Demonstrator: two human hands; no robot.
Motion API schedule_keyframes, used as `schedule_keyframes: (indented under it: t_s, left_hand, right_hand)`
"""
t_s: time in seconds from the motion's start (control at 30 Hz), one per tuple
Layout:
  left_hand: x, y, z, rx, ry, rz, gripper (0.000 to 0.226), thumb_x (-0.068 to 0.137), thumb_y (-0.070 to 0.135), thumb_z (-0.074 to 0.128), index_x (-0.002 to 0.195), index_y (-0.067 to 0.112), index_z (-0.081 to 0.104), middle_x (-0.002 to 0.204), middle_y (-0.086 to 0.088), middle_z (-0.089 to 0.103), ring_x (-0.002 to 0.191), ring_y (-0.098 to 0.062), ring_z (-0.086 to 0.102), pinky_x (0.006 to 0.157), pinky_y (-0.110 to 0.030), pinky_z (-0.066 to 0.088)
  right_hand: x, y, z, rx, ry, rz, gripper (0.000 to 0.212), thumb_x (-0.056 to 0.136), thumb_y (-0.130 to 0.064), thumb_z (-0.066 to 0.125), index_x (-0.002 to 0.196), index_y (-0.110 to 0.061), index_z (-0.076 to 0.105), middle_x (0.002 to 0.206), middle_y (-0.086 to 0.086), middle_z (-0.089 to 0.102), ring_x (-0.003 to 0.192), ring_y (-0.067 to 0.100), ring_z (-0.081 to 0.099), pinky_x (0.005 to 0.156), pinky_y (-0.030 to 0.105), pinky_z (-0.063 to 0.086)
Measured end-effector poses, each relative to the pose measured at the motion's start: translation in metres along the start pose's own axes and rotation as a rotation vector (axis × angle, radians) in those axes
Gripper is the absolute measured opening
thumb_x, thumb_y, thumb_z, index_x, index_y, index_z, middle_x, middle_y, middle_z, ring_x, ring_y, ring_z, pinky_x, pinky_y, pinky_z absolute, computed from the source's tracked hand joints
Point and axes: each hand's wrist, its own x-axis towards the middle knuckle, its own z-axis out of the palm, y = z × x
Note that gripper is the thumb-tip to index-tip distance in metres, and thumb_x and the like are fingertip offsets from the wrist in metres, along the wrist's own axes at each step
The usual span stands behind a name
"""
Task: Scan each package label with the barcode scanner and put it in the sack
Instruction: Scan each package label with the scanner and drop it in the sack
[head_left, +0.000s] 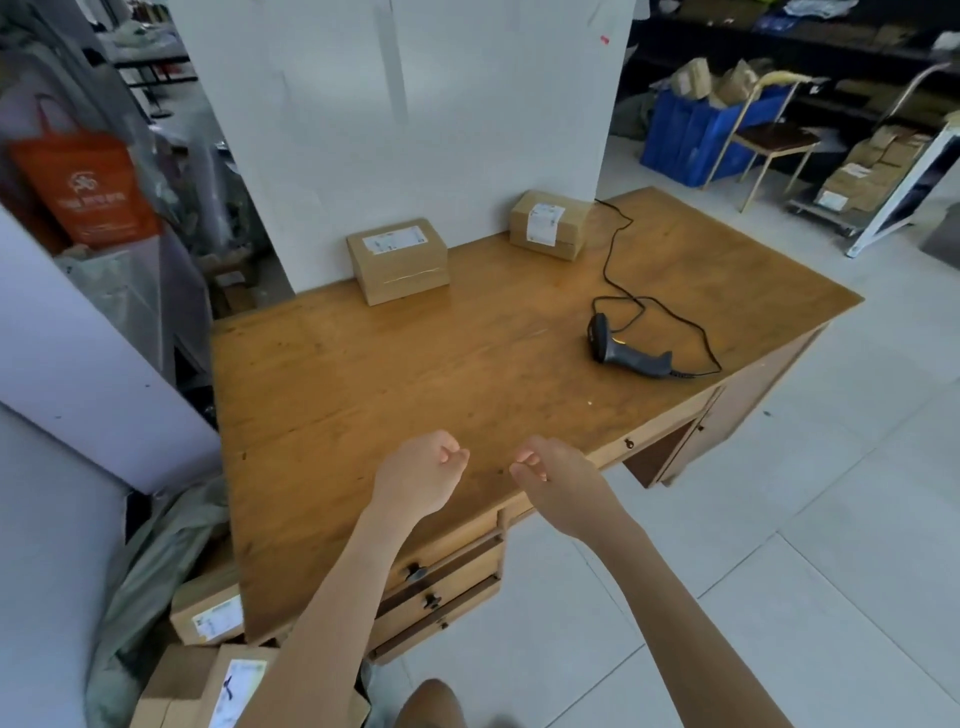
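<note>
Hovering over the wooden surface's near edge, left hand and right hand are clenched loosely, holding nothing. Left of them slumps the green sack. Beyond the right hand lies the barcode scanner; farthest stand the left labelled package and the right labelled package.

This is a parcel storeroom. Brown boxes with stuck-on labels sit on a wooden desk near a barcode scanner. More boxes fill a blue bin, a low cart and dark shelves behind.
</note>
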Motion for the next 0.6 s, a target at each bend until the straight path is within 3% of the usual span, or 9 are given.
schedule_keyframes:
  t_s: [0.6]
  left_hand:
    - [0.242, 0.065, -0.027, -0.006, 0.035, -0.091, 0.034, 0.100, 0.046, 0.039, 0.119, 0.025, 0.059, 0.114, 0.004, 0.065, 0.098, -0.017, 0.062, 0.085, -0.037, 0.053]
  right_hand:
    - [0.214, 0.062, -0.094, -0.215, -0.101, 0.071, 0.031, 0.096, -0.040, 0.043, 0.116, -0.020, 0.055, 0.114, 0.003, 0.058, 0.102, 0.024, 0.058, 0.089, 0.044, 0.049]
